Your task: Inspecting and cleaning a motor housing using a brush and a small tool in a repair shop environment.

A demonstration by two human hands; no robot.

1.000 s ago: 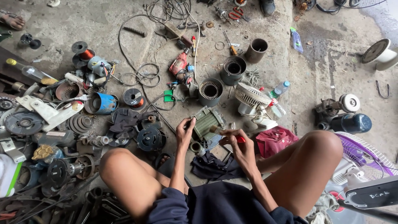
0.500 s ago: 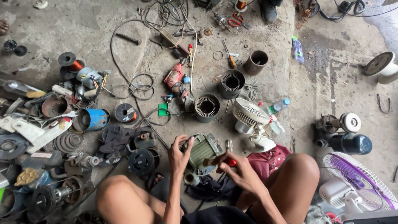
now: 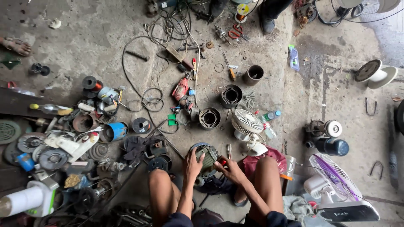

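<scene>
Item: round grey-green metal fan motor with exposed windings (image 3: 207, 156), on the concrete floor (image 3: 84, 38) between the knees. Left hand (image 3: 192, 164) clasps its near rim. Right hand (image 3: 229, 168) pinches a red-handled tool (image 3: 223, 162) just right of it. Judged heavy, rigid; hold by casing, not windings.

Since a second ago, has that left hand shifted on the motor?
No. The left hand rests on the green motor, beside the white fan, as before; only the camera moved.

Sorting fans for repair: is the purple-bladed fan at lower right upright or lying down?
Lying down: the purple fan rests on the floor, its grille facing up.
</scene>
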